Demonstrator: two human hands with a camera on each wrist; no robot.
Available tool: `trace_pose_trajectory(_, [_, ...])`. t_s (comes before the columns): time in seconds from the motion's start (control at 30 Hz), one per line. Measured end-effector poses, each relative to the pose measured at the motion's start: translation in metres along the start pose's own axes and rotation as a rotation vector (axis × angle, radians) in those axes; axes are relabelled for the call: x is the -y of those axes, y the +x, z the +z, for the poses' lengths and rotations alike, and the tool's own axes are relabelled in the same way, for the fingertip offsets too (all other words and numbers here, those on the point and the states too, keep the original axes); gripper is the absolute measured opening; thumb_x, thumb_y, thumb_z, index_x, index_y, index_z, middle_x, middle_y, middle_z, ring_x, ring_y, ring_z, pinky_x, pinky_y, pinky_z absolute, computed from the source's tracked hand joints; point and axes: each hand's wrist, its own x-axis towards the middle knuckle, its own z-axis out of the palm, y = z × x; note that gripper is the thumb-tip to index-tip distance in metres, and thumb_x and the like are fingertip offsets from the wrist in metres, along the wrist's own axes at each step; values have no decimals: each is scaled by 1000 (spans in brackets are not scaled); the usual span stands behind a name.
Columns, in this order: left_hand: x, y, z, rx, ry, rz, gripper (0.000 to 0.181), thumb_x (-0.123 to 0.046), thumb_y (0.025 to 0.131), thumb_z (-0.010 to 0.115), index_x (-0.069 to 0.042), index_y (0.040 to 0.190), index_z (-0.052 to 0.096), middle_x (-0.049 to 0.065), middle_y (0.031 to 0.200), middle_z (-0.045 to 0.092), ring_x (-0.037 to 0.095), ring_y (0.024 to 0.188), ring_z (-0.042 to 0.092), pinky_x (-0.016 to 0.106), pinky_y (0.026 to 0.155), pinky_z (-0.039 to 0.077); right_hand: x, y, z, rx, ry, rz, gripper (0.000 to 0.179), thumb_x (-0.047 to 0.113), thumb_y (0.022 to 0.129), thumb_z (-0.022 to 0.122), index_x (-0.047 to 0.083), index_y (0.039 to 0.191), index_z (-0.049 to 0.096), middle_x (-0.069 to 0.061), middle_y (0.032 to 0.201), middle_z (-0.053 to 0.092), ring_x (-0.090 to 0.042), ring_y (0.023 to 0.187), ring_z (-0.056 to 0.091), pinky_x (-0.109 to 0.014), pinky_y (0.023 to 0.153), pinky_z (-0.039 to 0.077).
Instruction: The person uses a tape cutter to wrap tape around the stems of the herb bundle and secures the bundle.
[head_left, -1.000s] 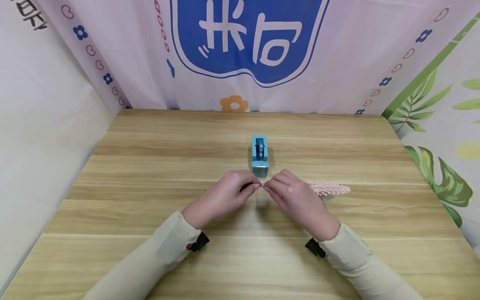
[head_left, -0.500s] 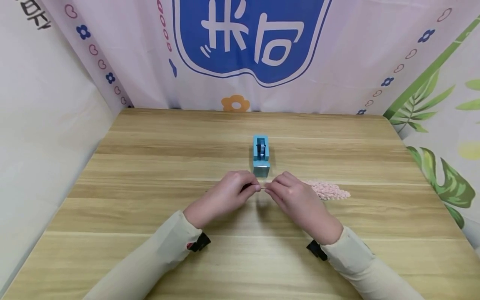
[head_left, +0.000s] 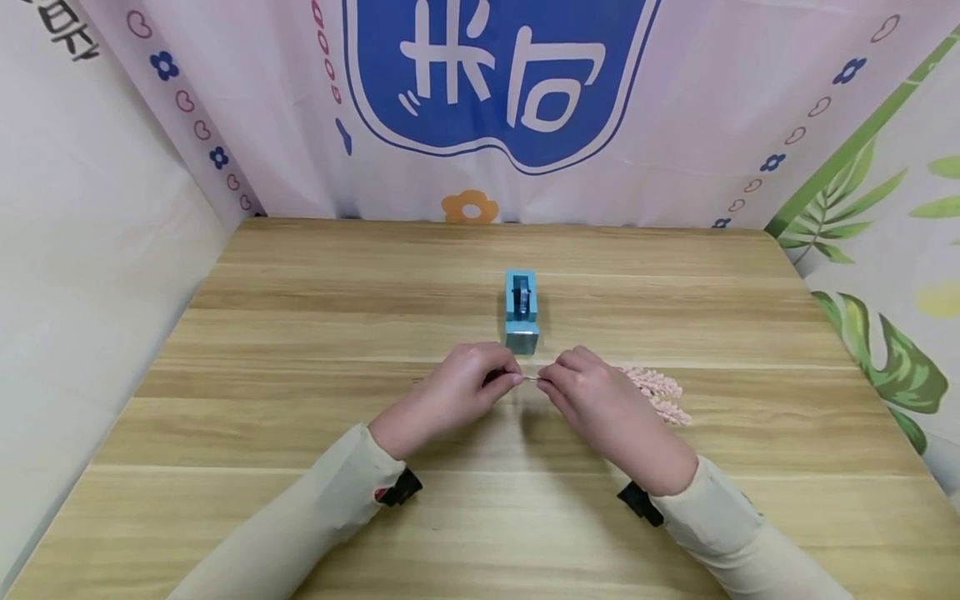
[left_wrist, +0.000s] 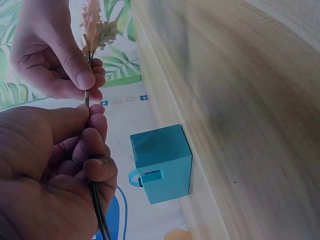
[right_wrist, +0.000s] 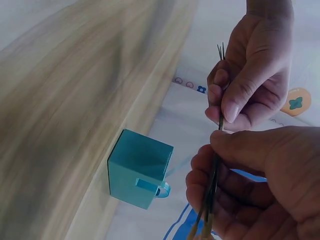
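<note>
My left hand (head_left: 457,387) and right hand (head_left: 600,404) meet fingertip to fingertip above the table, just in front of a blue tape dispenser (head_left: 522,340). Both pinch one thin bundle of dark artificial flower stems (left_wrist: 101,217), thumb against fingers, with a short bit showing between them. Past my right hand the pink flower heads (head_left: 654,383) stick out to the right, spread into two sprays. Beside them in the left wrist view is a greyish-green tuft (left_wrist: 107,33). The stems' cut ends (right_wrist: 221,51) poke out beyond my left hand.
The wooden table (head_left: 300,275) runs back to a printed curtain (head_left: 300,167) with a blue emblem. The dispenser's tape roll (head_left: 522,298) sits in its slot. Black wrist cameras (head_left: 401,486) are strapped at both cuffs.
My right hand has shifted slightly right, widening the gap between the fingertips. The pink heads have turned and now hang apart in two sprays. The left hand stays nearly still.
</note>
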Motion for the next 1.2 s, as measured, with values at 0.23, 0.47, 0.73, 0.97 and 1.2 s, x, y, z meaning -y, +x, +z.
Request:
trace_pose_trajectory(0.23, [1,-1,1,-4,-19,2,8,-7,100,69,-5,95,75,3,89,72,9,78,59,20,71,52,0,2,-1,21,7,13,5,14,97,76,11,99,80,1,92,73,-14,87,65,-27,73,60])
trace_pose_trajectory(0.47, [2,-1,1,-26,-15,10,8,-7,100,70,-5,95,75,3,87,69,10,77,57,20,68,50,-3,3,2,-19,0,-5,3,14,96,77,13,97,79,3,91,74,-13,86,64,-27,72,59])
trace_pose_trajectory(0.73, [-1,0,-1,10,4,-37,16,-10,103,66,-2,97,78,3,85,72,10,72,55,21,67,49,-5,3,6,-48,17,-18,3,10,95,77,13,95,77,2,89,72,-13,86,63,-26,71,58])
trace_pose_trajectory(0.97, [-7,1,-2,30,-13,-92,18,-11,104,64,-1,98,78,9,91,75,11,74,57,22,67,50,-5,3,9,-78,22,-38,6,7,92,80,11,93,76,1,89,70,-13,86,62,-26,71,58])
trace_pose_trajectory(1.2, [-7,2,-1,1,-5,-102,15,-10,103,67,-1,97,78,6,90,74,11,75,57,22,69,49,-6,3,10,-83,7,-35,4,9,93,79,11,93,75,1,90,70,-13,86,62,-26,71,58])
